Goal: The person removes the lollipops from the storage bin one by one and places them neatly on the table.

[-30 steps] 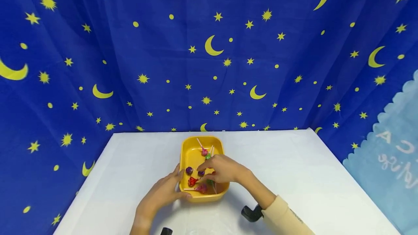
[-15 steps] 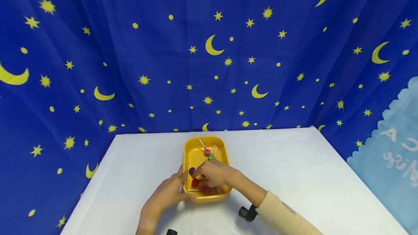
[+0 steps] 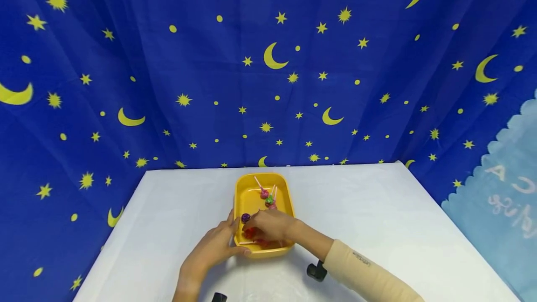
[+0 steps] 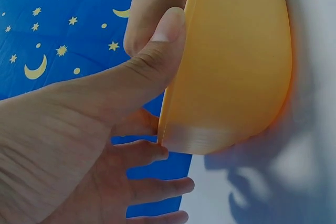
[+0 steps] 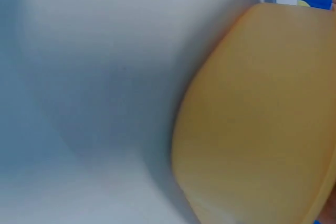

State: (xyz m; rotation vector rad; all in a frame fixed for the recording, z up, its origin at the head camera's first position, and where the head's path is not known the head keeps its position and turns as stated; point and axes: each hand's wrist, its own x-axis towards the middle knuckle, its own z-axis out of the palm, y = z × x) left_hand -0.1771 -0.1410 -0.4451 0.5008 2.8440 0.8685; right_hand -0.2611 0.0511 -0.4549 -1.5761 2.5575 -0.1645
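A yellow plastic tub (image 3: 242, 190) with rounded corners stands on the white table and holds several wrapped lollipops. My left hand (image 3: 213, 246) braces its near left corner, thumb along the front rim and fingers at the left side; in the left wrist view the left fingers (image 4: 152, 190) are straight and spread. My right hand (image 3: 270, 225) reaches inside, fingertips bent down at a red lollipop (image 3: 249, 233); I cannot tell whether they pinch it. A purple lollipop (image 3: 245, 217) lies just left of those fingertips. Farther back are a pink lollipop (image 3: 264, 194) and a green lollipop (image 3: 269, 201).
The white table (image 3: 356, 204) reaches back to a blue curtain (image 3: 209, 59) with yellow moons and stars. A light blue panel with lettering (image 3: 503, 190) hangs at the right. Dark wrist mounts (image 3: 316, 271) show beneath the forearms. The right wrist view mostly shows the tub's outer wall (image 5: 252, 119).
My right hand has shifted lower and slightly left in the tub, now over the red lollipop and covering much of the near contents. The left hand keeps its place at the corner.
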